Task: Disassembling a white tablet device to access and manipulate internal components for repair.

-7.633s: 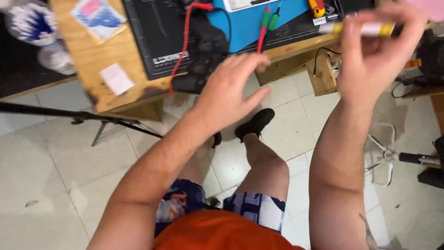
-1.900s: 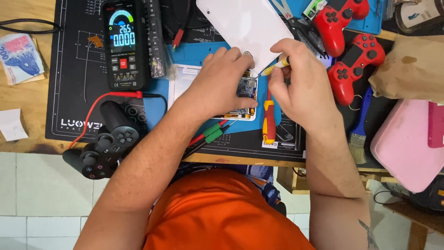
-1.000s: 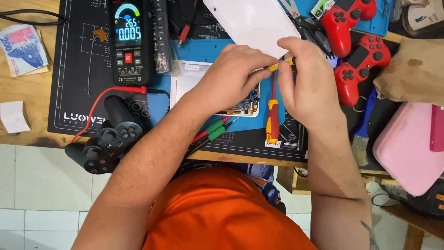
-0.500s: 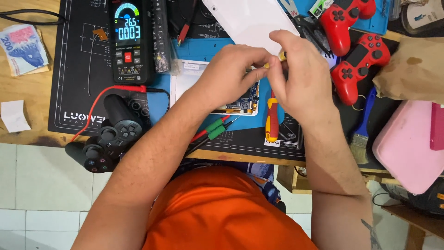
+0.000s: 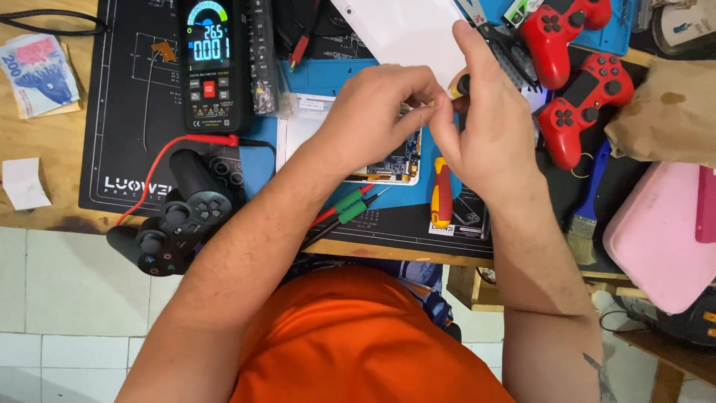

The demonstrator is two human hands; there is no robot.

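My left hand (image 5: 373, 112) and my right hand (image 5: 488, 134) meet above a small blue circuit board (image 5: 399, 160) lying on the blue mat (image 5: 261, 160). My right hand grips a yellow and black screwdriver (image 5: 458, 85) by its handle. The fingertips of my left hand pinch together at its other end; what lies between them is hidden. A red and yellow screwdriver (image 5: 441, 195) lies on the mat just below my right hand. Green and red probe tips (image 5: 349, 209) rest under my left forearm.
A lit multimeter (image 5: 216, 63) and a black game controller (image 5: 179, 220) lie at the left on the black work mat (image 5: 127, 119). Two red controllers (image 5: 589, 104), a brush (image 5: 588, 201), a pink case (image 5: 656, 231), a brown paper bag (image 5: 671, 112) and a white panel (image 5: 403, 30) surround the hands.
Earlier I looked down at the floor with hands raised. Over the last second both hands rose slightly above the board, still joined on the yellow screwdriver.
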